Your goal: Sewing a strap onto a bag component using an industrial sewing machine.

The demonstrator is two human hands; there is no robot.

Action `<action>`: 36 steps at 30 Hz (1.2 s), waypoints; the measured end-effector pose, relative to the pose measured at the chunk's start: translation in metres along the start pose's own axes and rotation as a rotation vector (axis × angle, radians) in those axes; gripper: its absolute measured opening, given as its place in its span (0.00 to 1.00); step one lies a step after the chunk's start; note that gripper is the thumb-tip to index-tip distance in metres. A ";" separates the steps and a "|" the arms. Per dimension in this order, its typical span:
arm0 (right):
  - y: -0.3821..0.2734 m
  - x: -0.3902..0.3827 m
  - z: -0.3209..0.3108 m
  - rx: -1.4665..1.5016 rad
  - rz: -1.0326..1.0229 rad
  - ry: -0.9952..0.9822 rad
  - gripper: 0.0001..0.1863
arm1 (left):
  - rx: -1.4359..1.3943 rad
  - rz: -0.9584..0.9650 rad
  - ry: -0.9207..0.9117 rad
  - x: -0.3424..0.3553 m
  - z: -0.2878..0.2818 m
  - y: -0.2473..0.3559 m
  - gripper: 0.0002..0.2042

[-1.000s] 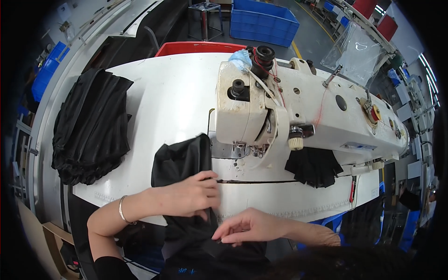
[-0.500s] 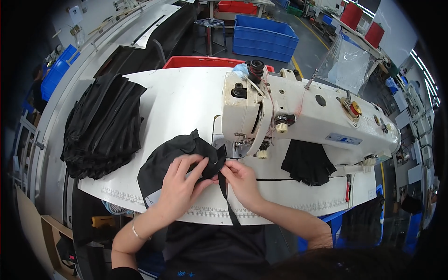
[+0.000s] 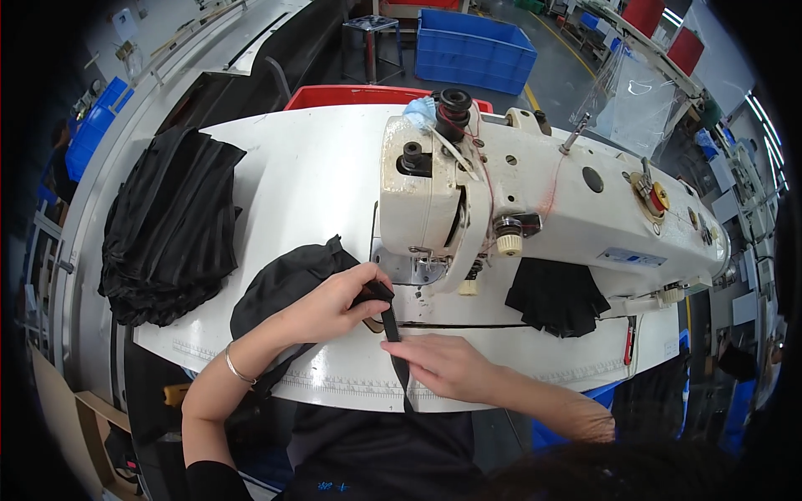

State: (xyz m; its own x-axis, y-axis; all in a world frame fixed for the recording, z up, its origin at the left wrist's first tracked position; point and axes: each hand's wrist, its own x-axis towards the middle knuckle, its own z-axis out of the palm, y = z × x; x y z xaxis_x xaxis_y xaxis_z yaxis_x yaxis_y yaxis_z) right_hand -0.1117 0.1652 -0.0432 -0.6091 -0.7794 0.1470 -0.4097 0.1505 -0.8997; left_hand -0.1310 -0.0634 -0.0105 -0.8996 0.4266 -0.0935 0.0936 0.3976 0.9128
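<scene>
A black fabric piece point(image 3: 284, 284), rounded and bunched, lies on the white table left of the sewing machine's needle area. My left hand point(image 3: 338, 305) pinches its edge together with the top of a narrow black strip point(image 3: 390, 326). My right hand point(image 3: 443, 363) is just below and to the right, its fingers closed on the strip, which hangs on down to the table's front edge. The white sewing machine point(image 3: 518, 192) stands beyond both hands, its presser foot close to the left fingertips. My fingers partly hide where strip and fabric meet.
A thick stack of black fabric pieces point(image 3: 171, 225) lies at the table's left. Pleated black fabric point(image 3: 558, 296) sits under the machine arm, near a small red cutter point(image 3: 629, 341). Behind the table are a red bin point(image 3: 359, 96) and a blue crate point(image 3: 474, 52).
My left hand has moved up and right to the fabric's edge. My right hand has slid down along the strip. The fabric has shifted slightly to the left, turning away from the needle.
</scene>
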 end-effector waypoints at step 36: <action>-0.005 -0.017 0.003 -0.864 -0.794 -0.252 0.21 | 1.139 -0.019 0.495 -0.063 0.007 -0.021 0.25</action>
State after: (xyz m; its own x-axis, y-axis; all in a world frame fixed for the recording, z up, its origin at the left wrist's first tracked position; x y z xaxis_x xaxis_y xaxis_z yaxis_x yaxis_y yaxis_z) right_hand -0.0969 0.1758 -0.0429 0.1302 -0.9222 0.3641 -0.9898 -0.1426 -0.0072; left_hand -0.0734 -0.0926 -0.0271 -0.9458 0.1593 0.2831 0.1733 0.9845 0.0249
